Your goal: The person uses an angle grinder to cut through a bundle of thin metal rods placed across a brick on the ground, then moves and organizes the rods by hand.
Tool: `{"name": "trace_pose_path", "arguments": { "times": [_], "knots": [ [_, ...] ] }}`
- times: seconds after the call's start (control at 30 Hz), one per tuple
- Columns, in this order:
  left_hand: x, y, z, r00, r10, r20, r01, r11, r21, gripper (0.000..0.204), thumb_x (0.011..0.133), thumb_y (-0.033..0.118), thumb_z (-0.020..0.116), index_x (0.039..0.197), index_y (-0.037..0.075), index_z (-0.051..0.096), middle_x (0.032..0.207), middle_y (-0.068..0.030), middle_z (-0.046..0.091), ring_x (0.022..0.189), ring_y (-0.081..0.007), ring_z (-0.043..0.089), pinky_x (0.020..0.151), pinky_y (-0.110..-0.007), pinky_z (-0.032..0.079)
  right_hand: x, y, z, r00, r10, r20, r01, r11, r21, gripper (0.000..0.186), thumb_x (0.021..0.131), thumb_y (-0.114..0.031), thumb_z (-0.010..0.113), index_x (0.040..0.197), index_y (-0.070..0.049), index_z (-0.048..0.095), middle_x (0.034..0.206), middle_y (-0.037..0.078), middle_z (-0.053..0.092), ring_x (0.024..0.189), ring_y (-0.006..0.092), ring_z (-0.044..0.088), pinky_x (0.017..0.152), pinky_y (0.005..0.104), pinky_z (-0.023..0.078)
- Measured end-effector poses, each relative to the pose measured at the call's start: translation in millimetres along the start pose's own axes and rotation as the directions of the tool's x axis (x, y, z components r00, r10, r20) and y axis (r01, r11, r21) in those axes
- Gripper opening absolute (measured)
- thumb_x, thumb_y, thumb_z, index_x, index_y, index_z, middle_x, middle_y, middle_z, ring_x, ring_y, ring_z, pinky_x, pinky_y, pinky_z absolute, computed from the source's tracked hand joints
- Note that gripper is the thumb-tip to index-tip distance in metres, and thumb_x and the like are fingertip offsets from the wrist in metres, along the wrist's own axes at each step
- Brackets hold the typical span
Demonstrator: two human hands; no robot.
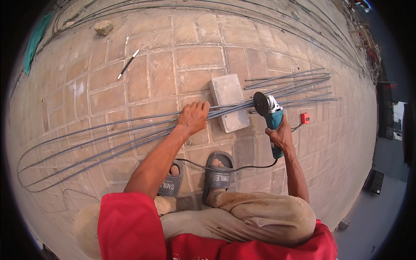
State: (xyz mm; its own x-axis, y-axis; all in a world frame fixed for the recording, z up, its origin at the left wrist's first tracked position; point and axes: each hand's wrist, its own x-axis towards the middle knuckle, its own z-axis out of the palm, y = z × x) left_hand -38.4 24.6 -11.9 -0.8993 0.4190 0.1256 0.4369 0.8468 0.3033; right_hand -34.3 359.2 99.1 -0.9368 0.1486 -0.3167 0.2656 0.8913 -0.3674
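My left hand (193, 117) is closed around a bundle of long grey steel rods (147, 131), just left of a pale concrete block (234, 120). The rods lie across the block; their far-left ends bend round in loops. In my right hand (281, 135) is a teal angle grinder (274, 119), gripped by its body. Its dark cutting disc (261, 104) stands upright at the rods, just right of the block; whether it touches them I cannot tell. Several cut rod pieces (303, 86) spread out to the right.
A black power cord (242, 167) runs from the grinder past my sandals (220, 171). To the right sits a red tape measure (305, 118). A black-and-white marker (128, 65) and a stone (103, 27) lie on the brick paving. More long rods (208, 6) stretch along the far side.
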Motion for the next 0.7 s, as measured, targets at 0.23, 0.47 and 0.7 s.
{"name": "trace_pose_path", "arguments": {
  "times": [0.23, 0.47, 0.7],
  "knots": [
    [4, 3, 2, 0.996, -0.040, 0.077, 0.041, 0.999, -0.011, 0.049, 0.062, 0.017, 0.081, 0.099, 0.007, 0.051, 0.091, -0.0101, 0.060, 0.087, -0.0271, 0.064, 0.075, -0.039, 0.051, 4, 7, -1, 0.999, -0.032, -0.017, 0.032, 0.999, -0.024, 0.066, 0.067, -0.025, 0.071, 0.120, 0.003, 0.041, 0.090, 0.035, 0.064, 0.088, 0.0532, 0.062, 0.079, 0.0554, 0.049],
    [4, 1, 2, 0.996, -0.043, 0.081, 0.044, 0.999, -0.021, 0.048, 0.062, 0.017, 0.081, 0.099, 0.007, 0.051, 0.091, -0.0101, 0.060, 0.087, -0.0279, 0.063, 0.075, -0.040, 0.051, 2, 1, -4, 1.000, -0.005, 0.003, 0.005, 1.000, -0.006, 0.066, 0.066, -0.024, 0.071, 0.118, 0.003, 0.043, 0.090, 0.035, 0.064, 0.088, 0.0536, 0.062, 0.077, 0.0553, 0.049],
    [6, 0, -5, 0.998, -0.011, 0.056, 0.011, 1.000, -0.005, 0.046, 0.061, 0.017, 0.080, 0.096, 0.007, 0.050, 0.087, -0.0092, 0.059, 0.083, -0.0264, 0.064, 0.071, -0.038, 0.052, -7, 11, 2, 0.999, 0.021, 0.027, -0.023, 0.996, 0.085, 0.067, 0.064, -0.025, 0.073, 0.117, 0.003, 0.044, 0.093, 0.034, 0.065, 0.090, 0.0514, 0.062, 0.079, 0.0519, 0.050]
  ]
}}
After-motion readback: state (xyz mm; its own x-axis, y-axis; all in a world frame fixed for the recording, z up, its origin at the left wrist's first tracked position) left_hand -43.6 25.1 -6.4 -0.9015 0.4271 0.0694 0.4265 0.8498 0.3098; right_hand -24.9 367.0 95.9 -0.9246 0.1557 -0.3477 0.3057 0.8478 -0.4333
